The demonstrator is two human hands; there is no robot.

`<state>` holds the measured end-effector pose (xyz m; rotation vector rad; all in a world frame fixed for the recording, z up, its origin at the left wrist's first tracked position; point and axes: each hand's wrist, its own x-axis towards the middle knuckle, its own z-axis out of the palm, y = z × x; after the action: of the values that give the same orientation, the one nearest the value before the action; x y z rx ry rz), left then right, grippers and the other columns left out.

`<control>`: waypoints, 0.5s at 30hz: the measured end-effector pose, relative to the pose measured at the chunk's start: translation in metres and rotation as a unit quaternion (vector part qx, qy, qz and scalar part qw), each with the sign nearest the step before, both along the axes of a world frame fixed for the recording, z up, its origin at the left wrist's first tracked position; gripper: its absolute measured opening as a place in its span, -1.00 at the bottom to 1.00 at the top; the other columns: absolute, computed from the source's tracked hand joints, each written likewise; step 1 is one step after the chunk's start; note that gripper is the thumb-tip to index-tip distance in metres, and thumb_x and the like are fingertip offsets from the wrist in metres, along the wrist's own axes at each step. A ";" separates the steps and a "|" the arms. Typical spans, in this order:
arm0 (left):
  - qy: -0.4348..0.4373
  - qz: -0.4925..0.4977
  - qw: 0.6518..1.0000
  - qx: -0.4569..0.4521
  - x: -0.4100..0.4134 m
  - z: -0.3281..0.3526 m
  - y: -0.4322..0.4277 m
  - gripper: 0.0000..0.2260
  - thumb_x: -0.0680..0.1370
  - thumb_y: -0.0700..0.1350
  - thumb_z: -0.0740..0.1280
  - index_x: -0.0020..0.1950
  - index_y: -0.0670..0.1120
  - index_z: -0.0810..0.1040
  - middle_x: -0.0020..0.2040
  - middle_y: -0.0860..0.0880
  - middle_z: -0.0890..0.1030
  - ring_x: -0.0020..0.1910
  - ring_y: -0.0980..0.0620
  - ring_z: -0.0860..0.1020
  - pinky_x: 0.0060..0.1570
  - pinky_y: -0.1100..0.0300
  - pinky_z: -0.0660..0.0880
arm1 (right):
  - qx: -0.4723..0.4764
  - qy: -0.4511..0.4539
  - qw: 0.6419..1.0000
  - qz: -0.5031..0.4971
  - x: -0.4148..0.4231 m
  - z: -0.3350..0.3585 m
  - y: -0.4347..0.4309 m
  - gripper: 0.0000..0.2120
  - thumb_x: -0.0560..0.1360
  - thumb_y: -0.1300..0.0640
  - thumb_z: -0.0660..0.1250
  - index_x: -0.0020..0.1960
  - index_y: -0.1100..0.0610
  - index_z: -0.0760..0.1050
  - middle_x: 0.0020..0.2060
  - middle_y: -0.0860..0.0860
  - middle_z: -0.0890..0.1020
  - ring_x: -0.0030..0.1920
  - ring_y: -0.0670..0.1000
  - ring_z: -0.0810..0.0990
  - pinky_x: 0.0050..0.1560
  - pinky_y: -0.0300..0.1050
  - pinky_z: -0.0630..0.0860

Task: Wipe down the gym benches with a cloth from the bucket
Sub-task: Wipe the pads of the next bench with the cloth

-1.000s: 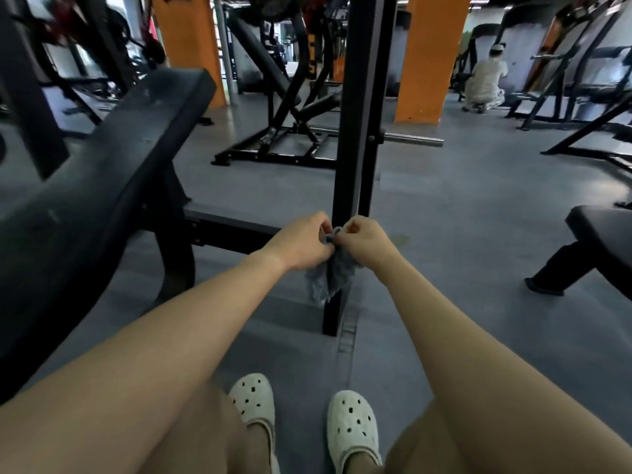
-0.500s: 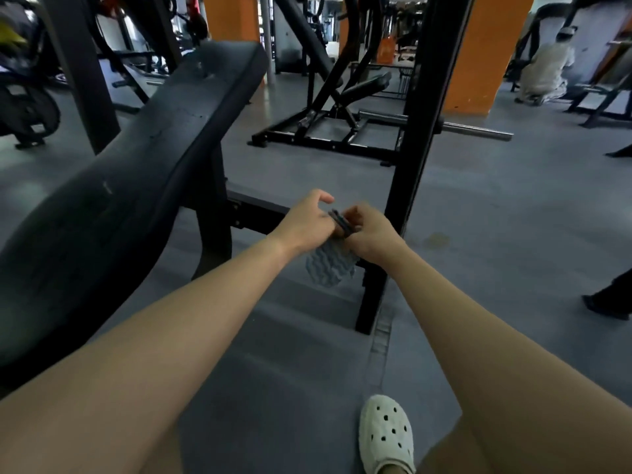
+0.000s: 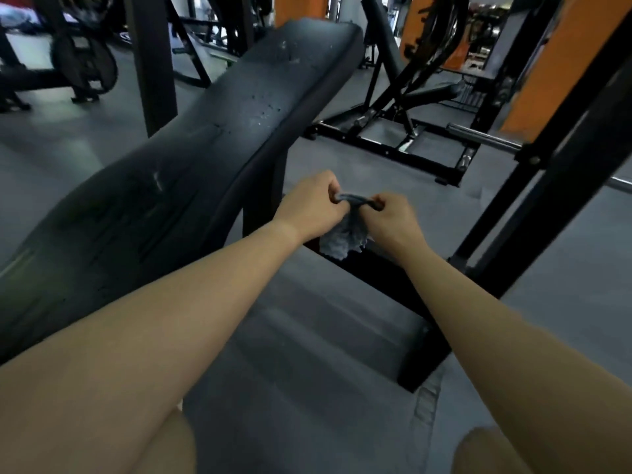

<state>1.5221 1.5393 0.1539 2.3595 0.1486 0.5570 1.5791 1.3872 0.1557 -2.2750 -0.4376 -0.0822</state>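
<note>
A long black padded gym bench runs from lower left to upper middle, its far end speckled with droplets. Just right of it, over the floor, both hands hold a small grey cloth. My left hand pinches one end of its top edge and my right hand pinches the other, so the edge is stretched between them and the rest hangs down. No bucket is in view.
A black steel upright of a rack slants at the right, with its base bar on the grey floor under my hands. Another machine frame and a steel barbell end lie beyond. Orange pillars stand at the back.
My view has swung left and closer to the bench. My hands have drawn a little apart, stretching the cloth's top edge between them. My shoes have left the view.
</note>
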 end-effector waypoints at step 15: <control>-0.110 -0.049 0.993 0.005 0.015 0.123 0.035 -0.84 0.52 -0.17 0.42 0.05 -0.14 0.50 -0.07 -0.08 0.61 -0.11 -0.08 0.58 -0.15 -0.06 0.55 | 0.361 0.087 0.929 0.007 -0.001 0.118 0.057 -0.80 0.47 0.16 0.41 0.08 0.15 0.54 0.05 0.20 0.66 0.09 0.19 0.67 0.06 0.18 0.67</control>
<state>1.5373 1.5745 0.2764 2.2817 -0.0693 0.7666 1.5780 1.4442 0.2733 -1.5354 -0.2669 -0.0263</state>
